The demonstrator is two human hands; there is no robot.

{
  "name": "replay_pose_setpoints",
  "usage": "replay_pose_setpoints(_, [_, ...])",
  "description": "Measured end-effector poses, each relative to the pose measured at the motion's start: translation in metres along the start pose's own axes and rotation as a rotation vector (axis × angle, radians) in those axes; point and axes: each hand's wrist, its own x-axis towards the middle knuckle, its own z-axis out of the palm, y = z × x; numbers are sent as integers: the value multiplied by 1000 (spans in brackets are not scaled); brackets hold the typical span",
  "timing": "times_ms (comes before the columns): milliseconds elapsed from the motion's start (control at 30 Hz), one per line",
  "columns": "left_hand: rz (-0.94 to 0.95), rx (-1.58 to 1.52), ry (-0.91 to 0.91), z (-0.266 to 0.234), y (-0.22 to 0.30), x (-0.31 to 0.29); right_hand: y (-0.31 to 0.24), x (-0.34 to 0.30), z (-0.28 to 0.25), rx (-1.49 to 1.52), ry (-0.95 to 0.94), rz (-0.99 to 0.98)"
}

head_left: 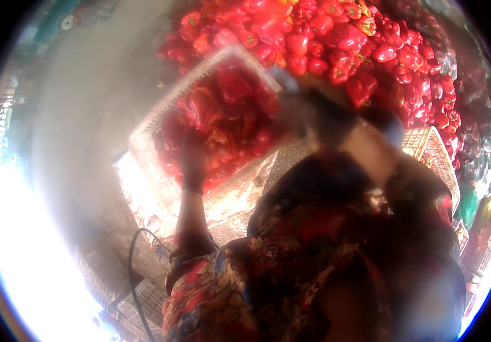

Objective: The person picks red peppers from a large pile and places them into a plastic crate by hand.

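Observation:
A pale plastic crate [143, 139] with slatted walls stands tilted in front of me, filled with red bell peppers [200, 108]. My left hand [193, 162], in a dark covering, reaches over the near left side of the crate onto the peppers. Its fingers are too dark and blurred to read. My right hand [322, 117], also dark-covered, is beside the crate's right side and in front of the heap, smeared by motion. A bluish blur shows at its far end; whether the hand holds anything cannot be made out.
A large heap of red peppers [393, 57] spreads across the far side and right. Another slatted crate [428, 145] stands at my right, and dark crates [143, 302] lie lower left. A thin black cable [131, 268] loops near my left arm. Concrete floor [86, 114] extends left.

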Motion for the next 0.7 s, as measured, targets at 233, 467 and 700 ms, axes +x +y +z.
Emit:
replay_pose_setpoints(233, [-46, -133, -66, 22, 104, -4, -47, -48, -28, -89, 263, -82])
replay_pose_setpoints(467, [-40, 201, 18, 5, 73, 23, -1, -61, -101, 106, 443, -195])
replay_pose_setpoints(700, [83, 546, -37, 55, 95, 28, -17, -75, -95, -368, 417, -546])
